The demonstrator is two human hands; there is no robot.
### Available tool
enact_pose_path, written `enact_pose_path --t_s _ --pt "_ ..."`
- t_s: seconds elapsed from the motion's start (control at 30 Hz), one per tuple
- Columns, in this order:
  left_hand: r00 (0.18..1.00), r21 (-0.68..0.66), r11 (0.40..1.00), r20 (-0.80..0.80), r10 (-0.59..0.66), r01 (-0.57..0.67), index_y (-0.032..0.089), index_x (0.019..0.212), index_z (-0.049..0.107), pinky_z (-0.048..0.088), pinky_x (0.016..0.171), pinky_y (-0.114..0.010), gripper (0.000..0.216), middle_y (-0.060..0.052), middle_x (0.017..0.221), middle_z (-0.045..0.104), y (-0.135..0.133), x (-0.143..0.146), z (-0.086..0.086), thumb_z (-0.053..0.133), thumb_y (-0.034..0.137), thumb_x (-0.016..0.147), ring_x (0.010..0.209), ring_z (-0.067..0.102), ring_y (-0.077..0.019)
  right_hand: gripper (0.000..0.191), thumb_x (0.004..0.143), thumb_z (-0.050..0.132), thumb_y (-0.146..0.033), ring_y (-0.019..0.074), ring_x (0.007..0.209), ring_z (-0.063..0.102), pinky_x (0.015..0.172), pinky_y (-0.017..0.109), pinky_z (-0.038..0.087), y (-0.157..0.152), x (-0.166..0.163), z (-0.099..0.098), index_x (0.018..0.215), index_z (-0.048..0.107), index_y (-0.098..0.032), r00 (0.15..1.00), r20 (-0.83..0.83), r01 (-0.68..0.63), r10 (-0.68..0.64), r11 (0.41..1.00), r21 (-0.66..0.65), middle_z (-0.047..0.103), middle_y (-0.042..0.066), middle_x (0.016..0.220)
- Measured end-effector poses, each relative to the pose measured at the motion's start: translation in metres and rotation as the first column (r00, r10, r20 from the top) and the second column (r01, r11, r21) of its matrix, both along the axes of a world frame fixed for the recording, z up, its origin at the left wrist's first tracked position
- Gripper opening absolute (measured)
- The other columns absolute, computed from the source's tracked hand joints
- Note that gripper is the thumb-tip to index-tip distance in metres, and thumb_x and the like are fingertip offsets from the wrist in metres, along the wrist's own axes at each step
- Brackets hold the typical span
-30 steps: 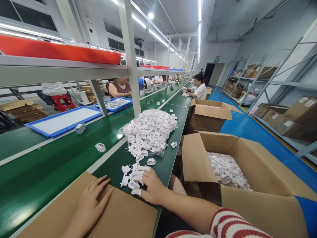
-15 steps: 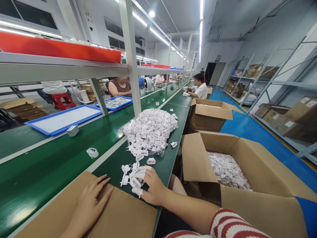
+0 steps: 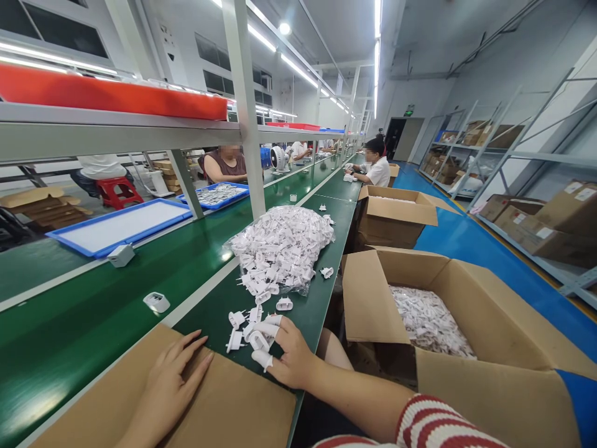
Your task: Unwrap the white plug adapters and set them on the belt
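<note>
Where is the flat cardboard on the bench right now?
In the head view, the flat cardboard lies at the lower left, under the left hand, its far edge near the loose white plug parts by the right hand.

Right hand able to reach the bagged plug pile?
Likely yes: the right hand is near the bagged plug pile, only low loose plugs between, though it seems to grip a plug.

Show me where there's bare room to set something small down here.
Bare patches: the cardboard right of the left hand; the bench between the right hand, the bag and the right edge; the belt left of the cardboard. Crowded: just left of the right hand, among loose plugs, and beyond, where the bag sits.
</note>
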State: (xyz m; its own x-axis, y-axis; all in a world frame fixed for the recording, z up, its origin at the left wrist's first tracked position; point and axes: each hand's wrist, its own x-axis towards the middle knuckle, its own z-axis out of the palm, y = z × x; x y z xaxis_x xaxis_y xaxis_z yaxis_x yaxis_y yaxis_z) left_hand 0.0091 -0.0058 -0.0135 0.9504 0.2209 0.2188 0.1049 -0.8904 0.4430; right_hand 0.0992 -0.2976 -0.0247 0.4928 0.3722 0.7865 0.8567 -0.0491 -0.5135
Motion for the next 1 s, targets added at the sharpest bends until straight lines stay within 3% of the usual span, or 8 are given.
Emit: enact_pose_path --t_s 0.47,0.67,0.83,1.0 --pt "1.000 -0.010 1.000 -0.022 0.005 -0.005 0.029 0.127 0.077 0.047 0.119 -0.066 0.056 -0.008 0.151 0.064 -0.0010 -0.0004 0.0017 0.052 0.067 0.094 0.142 0.055 -0.0393 0.047 0.100 0.068 -0.050 0.0249 0.094 0.070 0.082 0.039 0.055 0.0002 -0.0007 0.0025 0.139 0.067 -0.024 0.998 0.042 0.043 -0.041 0.998 -0.049 0.076 0.011 0.113" --pt "1.000 -0.007 1.000 0.003 -0.012 0.012 0.029 0.127 0.077 0.047 0.118 -0.067 0.053 -0.008 0.152 0.064 0.0006 -0.0013 -0.0005 0.052 0.065 0.096 0.141 0.055 -0.0399 0.052 0.101 0.062 -0.063 0.0219 0.080 0.065 0.074 0.036 0.051 -0.0019 0.0001 -0.0003 0.132 0.072 -0.023 0.998 -0.019 0.052 -0.055 0.989 -0.137 0.074 0.007 0.091" --pt "1.000 0.004 1.000 -0.007 -0.002 0.002 0.030 0.126 0.078 0.050 0.117 -0.064 0.054 -0.008 0.150 0.065 -0.0005 -0.0014 0.0024 0.052 0.066 0.095 0.141 0.057 -0.0396 0.054 0.104 0.052 -0.068 0.0191 0.066 0.061 0.064 0.033 0.045 -0.0023 0.0010 -0.0012 0.120 0.078 -0.023 0.997 -0.033 0.068 -0.071 0.994 -0.088 0.068 0.003 0.073" --pt "1.000 0.012 1.000 0.005 -0.005 0.005 0.031 0.125 0.078 0.051 0.117 -0.063 0.053 -0.008 0.149 0.066 -0.0014 0.0003 0.0035 0.053 0.066 0.094 0.139 0.058 -0.0402 0.057 0.102 0.055 -0.071 0.0174 0.063 0.060 0.062 0.030 0.047 -0.0012 0.0014 -0.0062 0.123 0.079 -0.023 0.993 -0.106 0.030 -0.044 0.990 -0.135 0.069 0.003 0.074"
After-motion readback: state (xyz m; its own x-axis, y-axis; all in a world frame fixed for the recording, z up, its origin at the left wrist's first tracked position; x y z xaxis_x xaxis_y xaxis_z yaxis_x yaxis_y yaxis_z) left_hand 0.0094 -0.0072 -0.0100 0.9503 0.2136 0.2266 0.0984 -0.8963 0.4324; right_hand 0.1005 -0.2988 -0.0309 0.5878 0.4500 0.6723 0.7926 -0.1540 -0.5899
